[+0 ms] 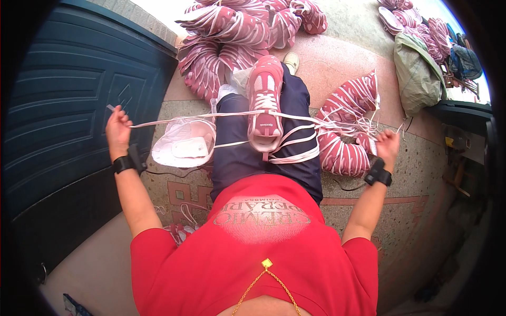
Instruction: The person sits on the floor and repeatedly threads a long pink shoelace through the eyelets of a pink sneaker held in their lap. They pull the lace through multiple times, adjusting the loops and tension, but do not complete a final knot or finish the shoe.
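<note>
Pink shoe (266,118) rests on your navy trousers (232,160), toe pointing away from you. Your left hand (119,126), left of shoe: fingers closed on white lace (232,114). Your right hand (388,143), right of shoe: fingers closed on lace too. Lace runs nearly straight across shoe. Rows toward shoe's toe look threaded; lace loops right of shoe hang loose, nothing tied. Pink bundle (345,158) right of shoe: cannot tell whether laced.
</note>
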Motion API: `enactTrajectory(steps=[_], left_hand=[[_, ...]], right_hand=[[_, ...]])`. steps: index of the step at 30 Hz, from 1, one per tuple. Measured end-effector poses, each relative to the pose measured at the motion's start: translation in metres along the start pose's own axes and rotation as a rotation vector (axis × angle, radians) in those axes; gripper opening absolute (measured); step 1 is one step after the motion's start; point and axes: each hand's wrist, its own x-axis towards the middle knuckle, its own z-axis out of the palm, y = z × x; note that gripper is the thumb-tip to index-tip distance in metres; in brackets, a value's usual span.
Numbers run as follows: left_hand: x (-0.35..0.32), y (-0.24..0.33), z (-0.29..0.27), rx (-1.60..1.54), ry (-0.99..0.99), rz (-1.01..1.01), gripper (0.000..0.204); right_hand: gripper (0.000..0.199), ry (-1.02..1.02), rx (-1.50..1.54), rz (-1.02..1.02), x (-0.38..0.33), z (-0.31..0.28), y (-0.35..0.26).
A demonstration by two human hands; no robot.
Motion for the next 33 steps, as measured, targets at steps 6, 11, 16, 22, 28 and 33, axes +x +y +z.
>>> enactTrajectory(steps=[6, 11, 16, 22, 28, 33], left_hand=[[-0.037, -0.104, 0.131, 0.523, -0.367, -0.07, 0.019], [-0.083, -0.147, 0.199, 0.694, -0.659, -0.239, 0.021], [-0.097, -0.155, 0.227, 0.8, -0.744, -0.222, 0.022], [-0.082, -0.18, 0.259, 0.866, -0.804, -0.036, 0.023], [-0.076, -0.196, 0.287, 1.095, -1.013, -0.241, 0.022], [-0.083, -0.196, 0.299, 1.464, -1.055, 0.421, 0.017]], right_hand=[[0.038, -0.637, -1.176, -0.282, -0.053, 0.152, 0.146], [0.029, -1.115, -1.53, -0.724, -0.076, 0.201, 0.207], [0.022, -1.387, -1.75, -0.938, -0.072, 0.211, 0.214], [0.024, -0.883, -1.357, -0.735, -0.073, 0.191, 0.217], [0.023, -0.776, -1.221, -0.651, -0.074, 0.174, 0.223], [0.024, -0.795, -1.208, -0.579, -0.067, 0.17, 0.222]])
